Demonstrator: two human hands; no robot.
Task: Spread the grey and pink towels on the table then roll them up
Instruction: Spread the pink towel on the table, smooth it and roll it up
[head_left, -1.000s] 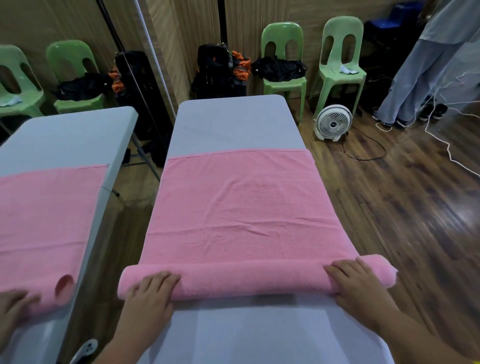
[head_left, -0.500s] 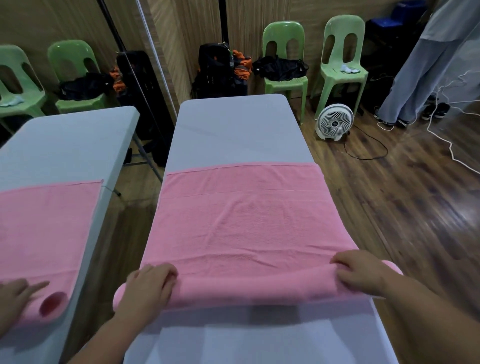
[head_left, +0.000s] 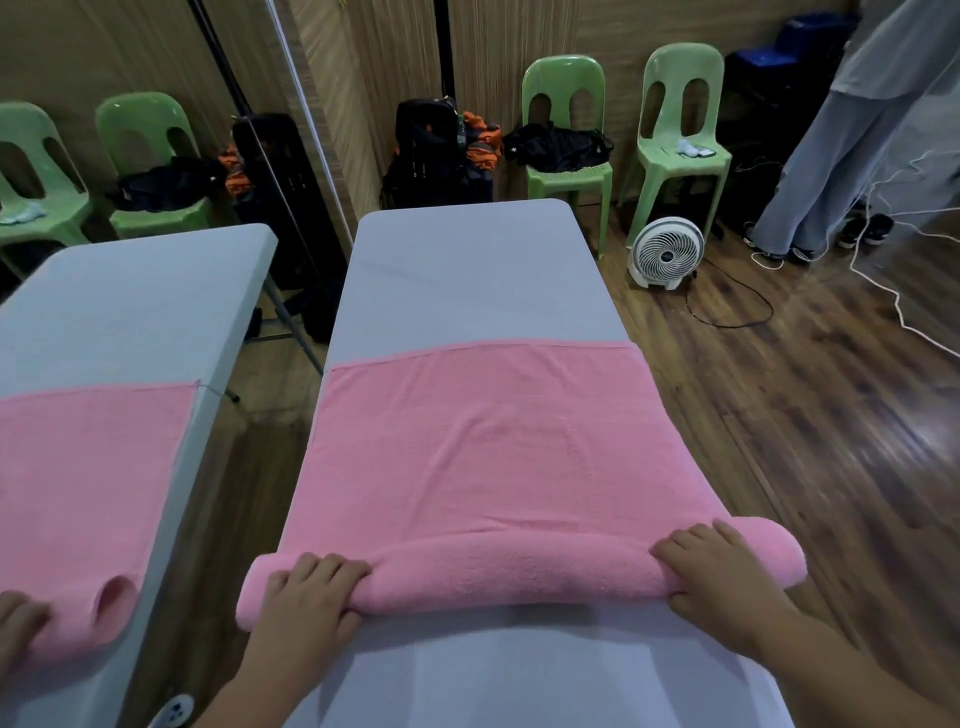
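Note:
A pink towel (head_left: 483, 441) lies flat across the grey-covered table (head_left: 467, 270), and its near end is wound into a thick roll (head_left: 519, 571). My left hand (head_left: 306, 597) grips the roll near its left end, fingers curled over the top. My right hand (head_left: 722, 577) grips it near the right end in the same way. The roll sags a little between my hands. No grey towel is separately visible; the table's surface is grey.
A mirror on the left repeats the table, towel and a hand (head_left: 21, 618). Green chairs (head_left: 566, 130) and black bags (head_left: 441, 150) line the far wall. A white fan (head_left: 665, 252) and cables lie on the wooden floor to the right, where a person (head_left: 852, 130) stands.
The roll has grown thicker and moved away from me along the table. The flat part of the towel is shorter, with its far edge drawn nearer. Both hands have regripped on top.

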